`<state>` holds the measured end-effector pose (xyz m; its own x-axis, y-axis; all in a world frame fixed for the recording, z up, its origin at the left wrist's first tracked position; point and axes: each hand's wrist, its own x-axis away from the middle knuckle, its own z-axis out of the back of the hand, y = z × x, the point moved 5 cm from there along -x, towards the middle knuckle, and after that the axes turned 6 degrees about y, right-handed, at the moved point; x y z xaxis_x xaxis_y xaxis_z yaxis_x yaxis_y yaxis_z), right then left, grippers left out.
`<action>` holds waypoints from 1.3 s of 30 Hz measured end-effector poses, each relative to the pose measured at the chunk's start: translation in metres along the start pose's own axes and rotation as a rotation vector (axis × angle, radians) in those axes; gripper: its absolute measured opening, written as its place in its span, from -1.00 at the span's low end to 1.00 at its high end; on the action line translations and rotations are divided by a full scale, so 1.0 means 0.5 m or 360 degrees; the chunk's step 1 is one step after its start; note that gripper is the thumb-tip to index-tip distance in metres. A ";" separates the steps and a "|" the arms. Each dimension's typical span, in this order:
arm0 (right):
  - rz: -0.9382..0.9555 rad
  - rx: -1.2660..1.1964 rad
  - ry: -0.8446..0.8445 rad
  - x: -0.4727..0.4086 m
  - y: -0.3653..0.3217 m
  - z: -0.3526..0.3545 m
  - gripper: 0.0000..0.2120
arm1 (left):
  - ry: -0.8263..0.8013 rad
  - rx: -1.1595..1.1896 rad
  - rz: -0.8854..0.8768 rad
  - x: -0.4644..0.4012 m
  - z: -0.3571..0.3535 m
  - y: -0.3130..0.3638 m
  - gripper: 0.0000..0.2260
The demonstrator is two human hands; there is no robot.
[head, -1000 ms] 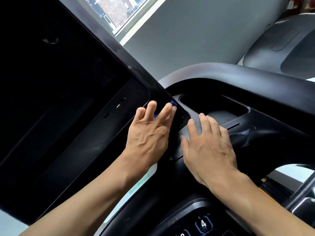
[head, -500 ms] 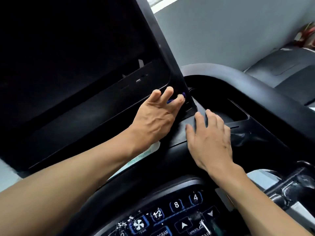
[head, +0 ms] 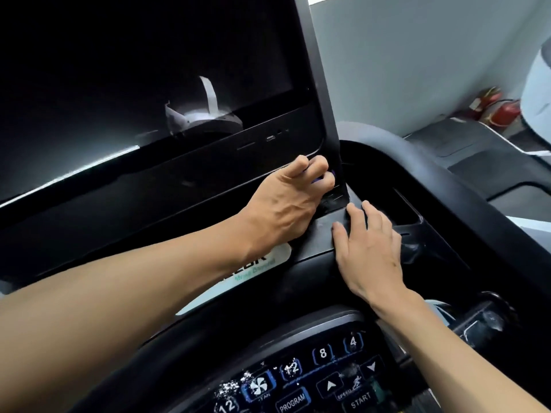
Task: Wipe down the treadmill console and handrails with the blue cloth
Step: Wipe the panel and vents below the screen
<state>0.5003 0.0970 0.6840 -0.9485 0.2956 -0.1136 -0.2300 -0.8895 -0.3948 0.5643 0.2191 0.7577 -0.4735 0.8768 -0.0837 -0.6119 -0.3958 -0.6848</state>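
From the head camera, the left hand (head: 286, 204) is curling its fingers around a small blue cloth (head: 323, 180), mostly hidden, pressing it into the lower right corner of the glossy black treadmill console screen (head: 149, 84). The right hand (head: 368, 242) is resting flat, fingers spread, on the black plastic console ledge (head: 313, 236). Console wiping is underway, seemingly; next calls for sweeping along the frame, handrails later.

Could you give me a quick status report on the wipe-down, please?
Left hand grips blue cloth against lower right corner of screen bezel. Right hand flat on console ledge. Nothing in the way.
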 end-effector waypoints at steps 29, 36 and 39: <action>0.0014 -0.0239 -0.0062 -0.004 0.011 0.011 -0.52 | -0.0042 0.1039 0.0011 0.078 -0.006 -0.004 -0.42; -0.0048 -0.0492 -0.0078 -0.012 0.026 0.023 -0.58 | -0.0084 0.0834 -0.0019 0.050 -0.011 0.009 -0.47; -0.0030 -0.0464 -0.0072 -0.013 0.027 0.017 -0.58 | -0.0071 0.0723 -0.0092 -0.010 -0.014 0.048 -0.43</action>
<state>0.5017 0.0800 0.6872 -0.9550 0.2892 -0.0655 -0.1814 -0.7444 -0.6426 0.5562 0.2070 0.7366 -0.4509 0.8924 -0.0167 -0.8492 -0.4347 -0.2997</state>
